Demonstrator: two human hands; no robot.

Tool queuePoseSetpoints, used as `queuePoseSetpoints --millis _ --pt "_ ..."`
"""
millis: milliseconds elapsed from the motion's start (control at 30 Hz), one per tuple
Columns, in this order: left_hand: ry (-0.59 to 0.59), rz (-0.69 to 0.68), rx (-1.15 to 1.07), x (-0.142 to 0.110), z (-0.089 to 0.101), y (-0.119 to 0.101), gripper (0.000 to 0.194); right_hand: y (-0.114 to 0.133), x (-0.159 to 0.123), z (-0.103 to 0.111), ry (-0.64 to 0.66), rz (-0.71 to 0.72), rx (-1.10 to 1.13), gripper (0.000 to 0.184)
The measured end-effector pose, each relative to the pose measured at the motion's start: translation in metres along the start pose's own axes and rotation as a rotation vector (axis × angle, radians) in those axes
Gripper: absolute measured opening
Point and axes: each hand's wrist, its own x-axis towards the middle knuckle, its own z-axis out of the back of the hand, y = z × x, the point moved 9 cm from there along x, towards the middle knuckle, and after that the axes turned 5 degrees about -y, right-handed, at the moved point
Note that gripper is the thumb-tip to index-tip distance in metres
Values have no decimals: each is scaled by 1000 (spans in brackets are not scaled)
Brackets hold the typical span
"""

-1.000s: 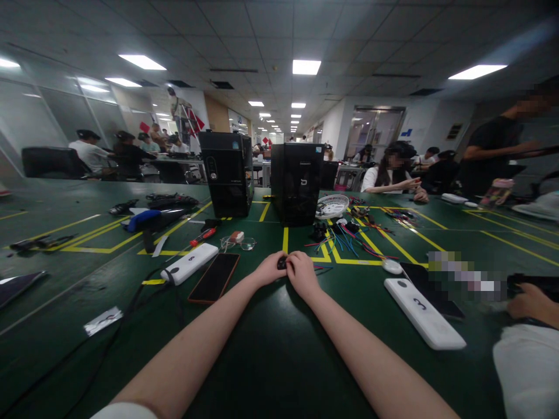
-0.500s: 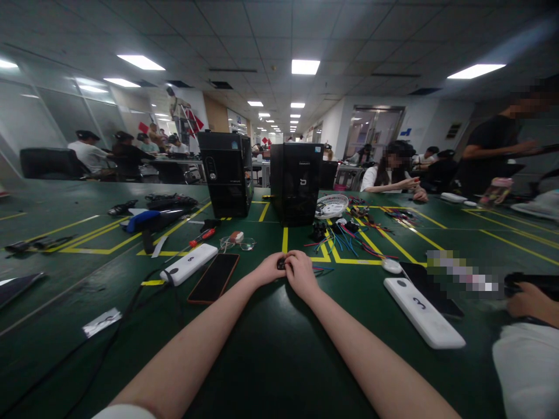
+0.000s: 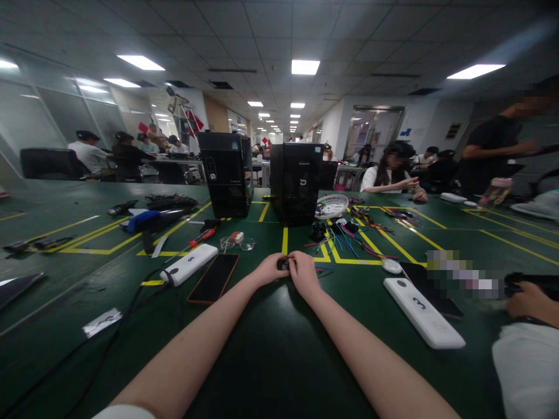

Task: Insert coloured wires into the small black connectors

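Note:
Both hands meet over the green table in front of a black computer tower. My left hand is closed around a small black part, whose exact kind I cannot make out. Against the same part, from the right, press the bent fingers of my right hand. Thin red and blue wires stick out beyond my right hand; whether they join the black part is hidden. A heap of coloured wires with black connectors lies just past the right hand.
Left of my hands lie a phone, a white power bank, glasses and a red screwdriver. A second tower and a white basket stand behind. Rightward are another white power bank and a co-worker's hand.
My right hand has shifted slightly right, and more of the small black part shows between the hands. My left hand stays nearly in place.

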Motion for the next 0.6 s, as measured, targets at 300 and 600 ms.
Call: queuePoseSetpoints --millis 300,600 --pt "35 -20 -40 -7 17 0 64 4 -3 17 21 77 69 14" --pt "-46 10 26 -4 22 3 33 42 -17 0 249 321 29 11"
